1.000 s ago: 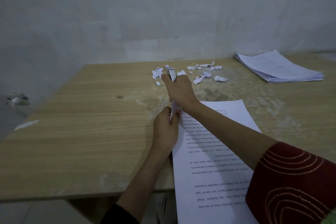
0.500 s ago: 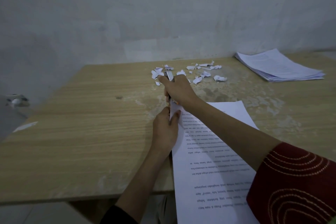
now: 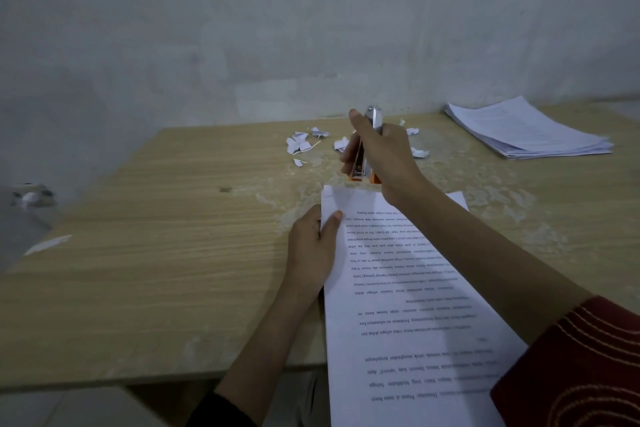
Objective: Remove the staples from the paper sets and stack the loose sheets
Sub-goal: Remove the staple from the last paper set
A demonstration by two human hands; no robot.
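**Working the stapled corner**

Head view. The paper set (image 3: 398,288) lies on the table (image 3: 156,236), overhanging its near edge, print upside down to the wearer. The left hand (image 3: 310,246) is at the set's left edge. Its thumb lies on the top sheet with the fingers curled under, pinching just short of the far-left corner. The right hand (image 3: 381,156) hovers just beyond that corner, wrapped firmly round an orange-and-silver stapler (image 3: 359,166) with its orange end pointing down. Contact with the paper: cannot tell. The staple is too small to make out.

Judgement: the staple is being levered out. Keep the pinch close to the corner, slide the tip under the staple and pry gently, because yanking risks tearing.

Containers: none seen. Torn scraps (image 3: 301,144) lie loose beyond the set. The stack of loose sheets (image 3: 526,132) sits well beyond it to the far right, directly on the table.
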